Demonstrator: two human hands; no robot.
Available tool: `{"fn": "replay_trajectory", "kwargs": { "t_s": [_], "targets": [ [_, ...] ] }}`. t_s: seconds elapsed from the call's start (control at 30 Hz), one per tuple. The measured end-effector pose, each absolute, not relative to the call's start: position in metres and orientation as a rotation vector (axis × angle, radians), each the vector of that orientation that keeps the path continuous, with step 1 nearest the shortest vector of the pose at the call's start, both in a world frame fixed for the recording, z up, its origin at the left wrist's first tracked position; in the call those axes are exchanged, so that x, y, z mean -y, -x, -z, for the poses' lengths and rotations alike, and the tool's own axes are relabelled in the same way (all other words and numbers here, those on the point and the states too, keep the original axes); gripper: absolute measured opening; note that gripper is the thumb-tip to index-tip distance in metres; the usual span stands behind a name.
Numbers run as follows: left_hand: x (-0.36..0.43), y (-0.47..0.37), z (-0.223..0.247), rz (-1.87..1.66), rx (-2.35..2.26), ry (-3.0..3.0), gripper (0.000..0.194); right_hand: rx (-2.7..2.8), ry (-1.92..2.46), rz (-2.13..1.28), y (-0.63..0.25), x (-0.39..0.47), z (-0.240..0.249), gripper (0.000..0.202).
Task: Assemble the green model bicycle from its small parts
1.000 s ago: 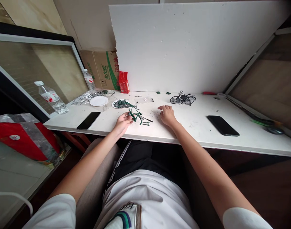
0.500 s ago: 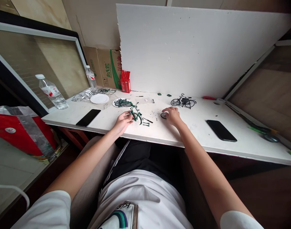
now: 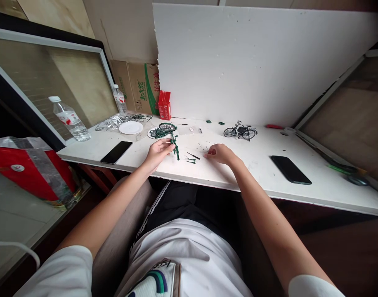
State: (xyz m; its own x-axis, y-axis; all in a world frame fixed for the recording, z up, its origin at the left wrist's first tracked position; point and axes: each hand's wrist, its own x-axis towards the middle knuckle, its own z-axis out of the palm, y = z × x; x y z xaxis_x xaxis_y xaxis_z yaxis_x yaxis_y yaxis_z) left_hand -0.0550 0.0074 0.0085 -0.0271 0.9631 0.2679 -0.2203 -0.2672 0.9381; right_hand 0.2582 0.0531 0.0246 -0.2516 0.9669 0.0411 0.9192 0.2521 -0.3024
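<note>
My left hand (image 3: 159, 152) pinches a green model bicycle frame (image 3: 175, 149) above the table. A spoked wheel (image 3: 168, 127) shows at its far end, over the plate of green parts; whether it is joined to the frame is hard to tell. My right hand (image 3: 219, 154) rests low at the tabletop with fingertips pressed together, beside tiny pins (image 3: 200, 145). What is in these fingers, if anything, is hidden. Between my hands lie a thin dark rod-like tool (image 3: 193, 156) and a small green bracket-shaped part (image 3: 191, 161).
A finished-looking black model bicycle (image 3: 241, 131) stands at the back right. Phones lie at left (image 3: 116, 152) and right (image 3: 290, 169). A white plate (image 3: 131, 127), water bottles (image 3: 72, 119), a red box (image 3: 164, 105) and a carton (image 3: 135, 88) occupy the left back.
The green frame has turned in my left hand and now points away and toward me. My right hand has curled its fingers closer; the small wheel beneath it is no longer visible.
</note>
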Motion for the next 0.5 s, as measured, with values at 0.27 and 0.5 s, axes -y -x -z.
{"fn": "replay_trajectory", "kwargs": {
  "t_s": [0.27, 0.5],
  "targets": [
    [-0.003, 0.057, -0.018, -1.427, -1.041, -1.809, 0.036, 2.307, 1.838, -0.248, -0.254, -0.056, -0.027, 0.018],
    [-0.002, 0.047, -0.019, -1.393, -1.043, -1.922, 0.031, 2.323, 1.871, -0.222, -0.245, -0.057, -0.028, 0.014]
  ]
}}
